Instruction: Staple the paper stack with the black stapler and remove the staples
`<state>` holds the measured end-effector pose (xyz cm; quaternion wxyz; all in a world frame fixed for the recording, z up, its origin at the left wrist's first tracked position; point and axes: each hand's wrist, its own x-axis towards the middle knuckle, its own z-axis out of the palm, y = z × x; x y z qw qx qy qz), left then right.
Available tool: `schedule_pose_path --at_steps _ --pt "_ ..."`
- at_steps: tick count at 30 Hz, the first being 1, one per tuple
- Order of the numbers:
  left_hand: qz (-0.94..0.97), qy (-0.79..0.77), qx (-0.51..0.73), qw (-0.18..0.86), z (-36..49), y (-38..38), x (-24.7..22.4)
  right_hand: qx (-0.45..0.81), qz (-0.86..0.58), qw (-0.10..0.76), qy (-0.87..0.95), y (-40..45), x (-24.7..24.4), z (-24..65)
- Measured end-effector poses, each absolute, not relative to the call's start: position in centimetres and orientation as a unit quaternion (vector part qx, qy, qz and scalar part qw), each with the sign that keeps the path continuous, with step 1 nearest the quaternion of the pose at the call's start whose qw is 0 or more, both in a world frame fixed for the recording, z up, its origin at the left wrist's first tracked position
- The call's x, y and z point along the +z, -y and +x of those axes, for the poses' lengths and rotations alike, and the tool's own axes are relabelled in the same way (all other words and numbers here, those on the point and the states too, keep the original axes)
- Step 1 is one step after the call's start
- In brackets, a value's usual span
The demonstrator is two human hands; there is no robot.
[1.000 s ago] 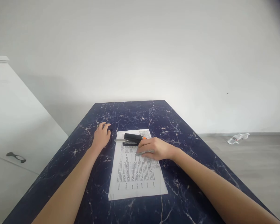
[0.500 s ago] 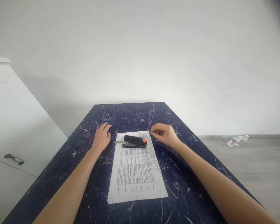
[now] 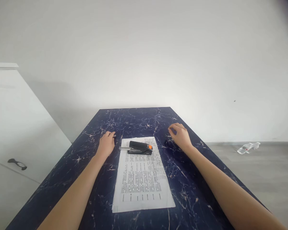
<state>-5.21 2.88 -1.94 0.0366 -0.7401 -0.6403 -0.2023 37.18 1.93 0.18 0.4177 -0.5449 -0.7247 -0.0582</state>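
Observation:
A black stapler (image 3: 140, 148) with an orange patch lies across the upper part of printed sheets (image 3: 141, 179). Its clear and metal inner piece sticks out to the left. Left of the paper, my left hand (image 3: 107, 143) rests on the table, fingers bent together, a small greyish thing showing at the fingertips, too small to name. My right hand (image 3: 180, 134) is right of the paper's far corner, thumb and forefinger pinched; what they hold, if anything, is too small to see. Neither hand touches the stapler or the paper.
The dark blue marbled table (image 3: 134, 121) reaches toward a pale wall. A white cabinet (image 3: 19, 118) with a dark handle (image 3: 17, 164) stands at the left. On the floor at the right lies a clear plastic item (image 3: 248, 148).
My right hand has moved away from the paper's corner, to the right and slightly farther off. My left fingers have drawn closer together. The whole view has shifted slightly.

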Motion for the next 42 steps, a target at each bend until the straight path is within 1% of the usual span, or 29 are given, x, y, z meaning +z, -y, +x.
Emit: schedule_pose_path --at_steps 2,4,6,9,12,14,17,25,30,35,42 --pt "-0.739 0.634 -0.226 0.032 -5.4 -3.1 -2.0 -0.012 -0.481 0.456 0.749 -0.5 1.0 34.4" --pt "-0.737 0.63 -0.245 0.019 -5.6 -3.3 -2.1 0.053 -0.424 0.457 0.78 1.0 1.4 31.5" --pt "-0.741 0.624 -0.25 0.011 -5.6 -3.3 -1.9 0.107 -0.374 0.434 0.813 2.3 1.6 29.2" --pt "-0.758 0.595 -0.267 -0.017 -5.3 -2.8 -1.1 0.159 -0.328 0.371 0.854 3.6 1.4 27.1" --pt "-0.794 0.519 -0.298 -0.109 -4.7 -1.2 0.1 0.186 -0.339 0.314 0.867 4.0 0.9 26.6" --pt "-0.819 0.462 -0.291 -0.172 -4.3 0.2 1.0 0.201 -0.366 0.288 0.862 4.0 0.7 26.6" --pt "-0.831 0.432 -0.282 -0.211 -4.0 1.7 2.0 0.213 -0.389 0.272 0.854 3.9 0.7 26.7" --pt "-0.865 0.389 -0.262 -0.177 -4.5 1.1 1.6 0.202 -0.378 0.272 0.862 3.8 0.5 26.8" --pt "-0.874 0.361 -0.261 -0.195 -4.1 1.1 1.4 0.196 -0.369 0.271 0.867 3.8 0.4 26.8" --pt "-0.882 0.345 -0.259 -0.189 -3.7 1.0 1.5 0.191 -0.366 0.272 0.869 3.7 0.3 26.8" --pt "-0.872 0.365 -0.255 -0.204 -4.0 1.1 1.7 0.193 -0.366 0.274 0.868 3.7 0.1 26.9"
